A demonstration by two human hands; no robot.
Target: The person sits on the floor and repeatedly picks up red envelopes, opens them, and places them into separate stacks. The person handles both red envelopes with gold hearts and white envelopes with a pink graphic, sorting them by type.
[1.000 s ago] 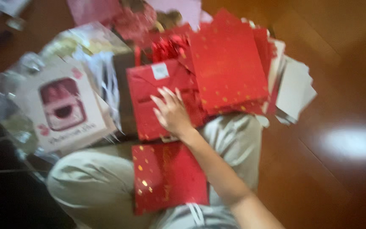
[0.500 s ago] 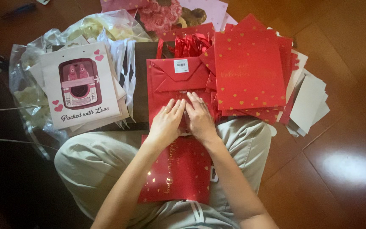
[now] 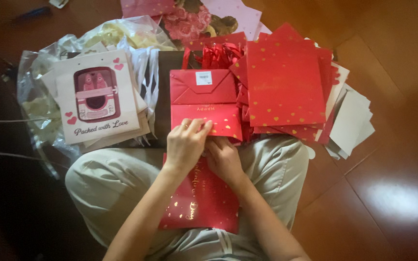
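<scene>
Both hands at the bottom edge of a flat red bag.
Left hand [image 3: 186, 144] pinches the bag [image 3: 204, 104], lying on the floor pile ahead of the knees; right hand [image 3: 223, 157] curled beneath, grip unclear. Light, thin, creasable paper, likely slick; best held at edges.

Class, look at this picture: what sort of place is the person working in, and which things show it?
Probably a home floor: the person sits on glossy brown wooden floorboards, surrounded by a pile of flat red paper gift bags with gold hearts and cream paper gift bags.

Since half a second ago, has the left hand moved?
Yes. The left hand slid toward the person, from the folded red gift bag to its near edge.
</scene>
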